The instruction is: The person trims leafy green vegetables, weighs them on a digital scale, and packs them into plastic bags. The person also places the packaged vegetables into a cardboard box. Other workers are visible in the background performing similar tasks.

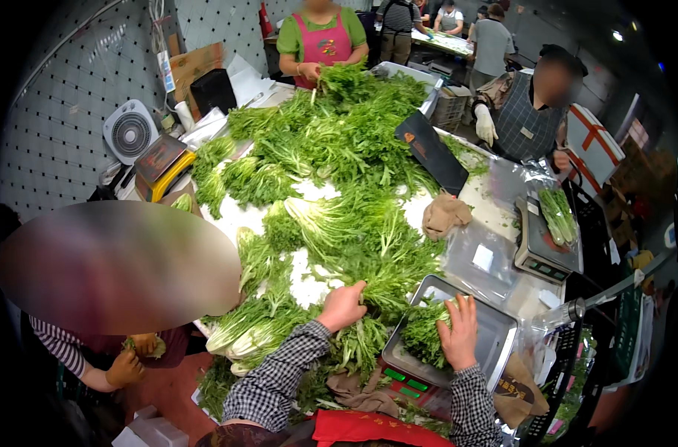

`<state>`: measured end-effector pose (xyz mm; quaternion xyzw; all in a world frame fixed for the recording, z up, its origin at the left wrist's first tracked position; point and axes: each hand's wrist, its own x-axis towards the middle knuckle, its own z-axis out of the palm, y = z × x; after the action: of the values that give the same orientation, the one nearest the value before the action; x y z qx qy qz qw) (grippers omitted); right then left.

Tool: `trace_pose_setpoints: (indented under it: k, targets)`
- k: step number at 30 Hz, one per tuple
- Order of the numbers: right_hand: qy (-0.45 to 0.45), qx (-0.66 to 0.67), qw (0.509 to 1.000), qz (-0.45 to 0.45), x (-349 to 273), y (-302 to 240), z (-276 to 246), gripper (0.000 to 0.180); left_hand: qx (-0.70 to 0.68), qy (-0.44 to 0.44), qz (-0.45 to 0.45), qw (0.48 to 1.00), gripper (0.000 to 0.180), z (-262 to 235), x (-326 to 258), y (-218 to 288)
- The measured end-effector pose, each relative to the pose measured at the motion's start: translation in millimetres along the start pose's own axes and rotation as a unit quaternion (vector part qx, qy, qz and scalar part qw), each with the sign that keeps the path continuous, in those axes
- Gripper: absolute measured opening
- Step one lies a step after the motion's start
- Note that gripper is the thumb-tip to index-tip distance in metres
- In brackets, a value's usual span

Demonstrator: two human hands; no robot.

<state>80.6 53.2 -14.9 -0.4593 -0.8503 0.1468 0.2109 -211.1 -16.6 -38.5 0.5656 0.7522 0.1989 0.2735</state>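
a bunch of leafy greens (pixel 426 328) is pressed onto the steel pan of a digital scale (pixel 495 335) by the right hand (pixel 459 333), whose fingers are spread wide and laid flat over the leaves, gripping nothing tightly. the left hand (pixel 343 305) is curled around the stems of greens at the near edge of a large heap of leafy greens (pixel 339 171) that covers most of the white table (pixel 238 214). both forearms are clad in checked sleeves. a brown cloth (pixel 445 214) is seen lying just beside the heap, near a dark flat tray (pixel 432 151) propped at a tilt. clear plastic bags (pixel 482 257) are spread between the cloth and a second scale (pixel 542 246), on which a bagged bundle of greens (pixel 559 214) rests. a white box with red tape (pixel 596 145) is stacked at the far right. a small white fan (pixel 131 132) stands against the tiled wall, with a brown cardboard piece (pixel 196 63) behind it.
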Motion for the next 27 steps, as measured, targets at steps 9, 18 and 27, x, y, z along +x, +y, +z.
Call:
trace_pose_setpoints:
  k: [9, 18, 27]
  targets:
    - [0.014, 0.000, 1.000, 0.012, 3.5, -5.7, -2.6, 0.047, -0.022, -0.101, 0.059, 0.993, 0.092, 17.0, 79.4, 1.7]
    - [0.013, 0.005, 1.000, 0.018, 3.4, -9.8, -2.2, 0.046, 0.134, -0.247, -0.048, 0.959, 0.104, 22.0, 108.2, 32.1]
    - [0.039, 0.007, 0.999, 0.006, -0.1, -0.1, 3.0, 0.045, 0.022, -0.120, -0.028, 0.992, 0.068, 27.3, 50.1, 27.3]
